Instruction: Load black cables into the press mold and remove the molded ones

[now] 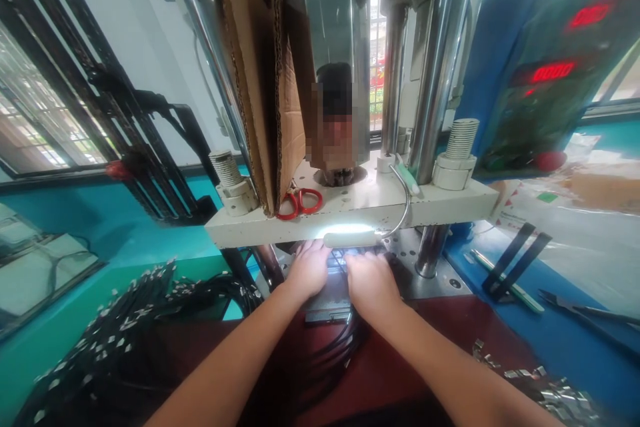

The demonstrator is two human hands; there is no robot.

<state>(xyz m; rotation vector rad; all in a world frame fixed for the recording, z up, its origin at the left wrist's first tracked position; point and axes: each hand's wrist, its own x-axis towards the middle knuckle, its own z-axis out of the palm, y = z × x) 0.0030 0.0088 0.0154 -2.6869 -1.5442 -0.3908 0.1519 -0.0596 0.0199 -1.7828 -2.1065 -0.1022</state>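
Observation:
Under the lit press plate, my left hand (309, 269) rests at the left side of a flat metal mould (327, 303), its fingers bent toward the mould's far part. My right hand (373, 281) is at the right side, fingers curled inward. Both hands look closed, but what lies between their fingertips is too small and partly hidden to make out. Several black cables (340, 347) run from the mould's near end toward me, over the dark red surface (430, 340).
The white press plate (280, 227) hangs just above my hands, with a lamp (350, 239) at its edge. Red-handled scissors (300, 203) and cardboard (260, 80) rest on it. Bundled cables (110, 333) lie left; metal connector pieces (545, 387) and pliers (575, 307) right.

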